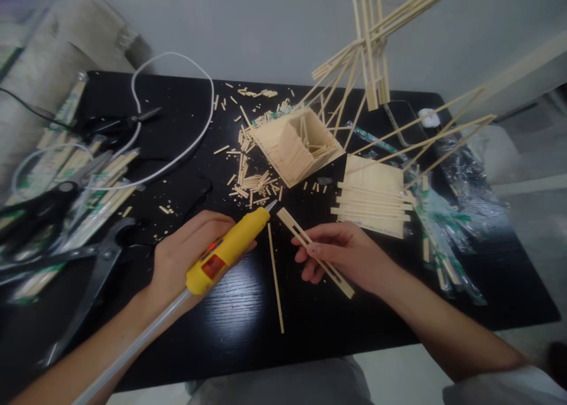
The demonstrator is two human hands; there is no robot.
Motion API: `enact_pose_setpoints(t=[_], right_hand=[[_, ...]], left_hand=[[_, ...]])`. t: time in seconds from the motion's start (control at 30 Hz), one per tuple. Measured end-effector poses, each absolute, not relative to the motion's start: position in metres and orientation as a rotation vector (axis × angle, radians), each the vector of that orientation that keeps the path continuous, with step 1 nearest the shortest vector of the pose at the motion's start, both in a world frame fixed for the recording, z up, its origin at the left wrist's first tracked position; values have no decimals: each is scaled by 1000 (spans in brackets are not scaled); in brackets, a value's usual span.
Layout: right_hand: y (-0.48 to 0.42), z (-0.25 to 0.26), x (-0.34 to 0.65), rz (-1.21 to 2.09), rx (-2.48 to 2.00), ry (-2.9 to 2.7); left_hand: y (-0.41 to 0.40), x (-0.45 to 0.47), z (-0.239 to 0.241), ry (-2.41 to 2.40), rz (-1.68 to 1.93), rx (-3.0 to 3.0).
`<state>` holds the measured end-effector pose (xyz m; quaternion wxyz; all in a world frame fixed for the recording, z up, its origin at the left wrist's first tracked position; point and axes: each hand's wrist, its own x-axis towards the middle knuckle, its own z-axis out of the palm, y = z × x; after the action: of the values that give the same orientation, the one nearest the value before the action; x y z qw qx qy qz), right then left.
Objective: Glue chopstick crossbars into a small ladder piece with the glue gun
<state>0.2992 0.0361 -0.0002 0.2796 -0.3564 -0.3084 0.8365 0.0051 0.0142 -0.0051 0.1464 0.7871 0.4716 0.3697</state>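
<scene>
My left hand is wrapped round a yellow glue gun with a clear glue stick trailing back along my forearm. Its metal tip points up and right, close to the upper end of a pair of joined wooden sticks. My right hand pinches those sticks near their middle. A single loose stick lies on the black table between my hands.
A box built of sticks lies tilted behind the hands, among several cut stick bits. A flat stick panel and a tall stick frame stand right. Scissors, pliers, a white cable and chopstick wrappers sit left.
</scene>
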Motion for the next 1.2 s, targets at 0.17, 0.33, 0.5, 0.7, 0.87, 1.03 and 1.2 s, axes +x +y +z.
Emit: enact_pose_setpoints(t=[0.17, 0.33, 0.5, 0.7, 0.87, 1.03, 1.2], right_hand=[[36, -1, 300, 2253, -952, -825], [36, 0, 299, 2256, -978, -820], [36, 0, 299, 2255, -988, -826], [35, 0, 299, 2258, -1007, -826], [36, 0, 299, 2251, -1032, -848], [36, 0, 300, 2246, -1048, -846], [35, -1, 300, 2254, -997, -839]], left_hand=[[13, 8, -4, 1287, 1043, 2243], [11, 7, -5, 1293, 1055, 2227], [11, 6, -4, 1271, 1045, 2263], [8, 4, -6, 1248, 1011, 2279], [3, 1, -8, 1271, 934, 2291], [6, 3, -4, 1291, 998, 2303], [9, 6, -3, 1292, 1039, 2285]])
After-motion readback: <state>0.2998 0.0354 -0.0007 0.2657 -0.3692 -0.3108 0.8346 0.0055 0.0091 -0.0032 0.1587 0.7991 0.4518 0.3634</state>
